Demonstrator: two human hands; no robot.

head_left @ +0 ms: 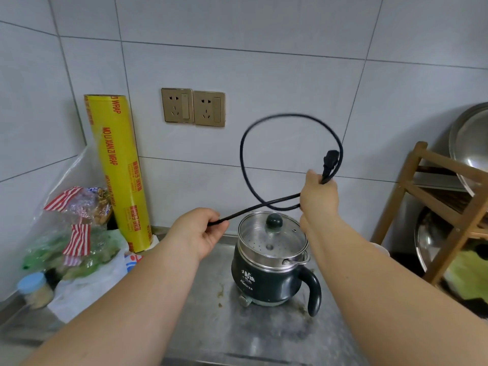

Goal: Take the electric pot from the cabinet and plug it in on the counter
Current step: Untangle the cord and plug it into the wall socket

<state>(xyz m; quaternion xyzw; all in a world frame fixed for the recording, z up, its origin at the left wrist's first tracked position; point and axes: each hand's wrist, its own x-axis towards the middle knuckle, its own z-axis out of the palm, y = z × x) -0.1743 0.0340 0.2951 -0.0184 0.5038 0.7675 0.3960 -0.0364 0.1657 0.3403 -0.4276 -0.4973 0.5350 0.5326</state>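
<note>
Head view: cord (264, 122) between both hands.

Left hand (196, 233) fisted low, fingers (211, 216) curled closed, right hand (318, 196) raised higher, clenched, both forearms extended forward

Lighting is even and fairly bright, diffuse, with no hard source that I can place. The tiled wall (290, 75) reads a flat pale grey, without hot spots. Soft shadow gathers under my forearms and at the base of the pot (272, 270) on the table (211, 326). Mild glare shows on the steel lid (272, 233) and on the metal bowls (472, 143) at far right. The upper loop of the black cord (290, 118) is smeared by motion blur. Wide-angle distortion bends the tile joints and stretches my arms toward the lower corners. Edge detail is soft; the centre is acceptably sharp.
</note>
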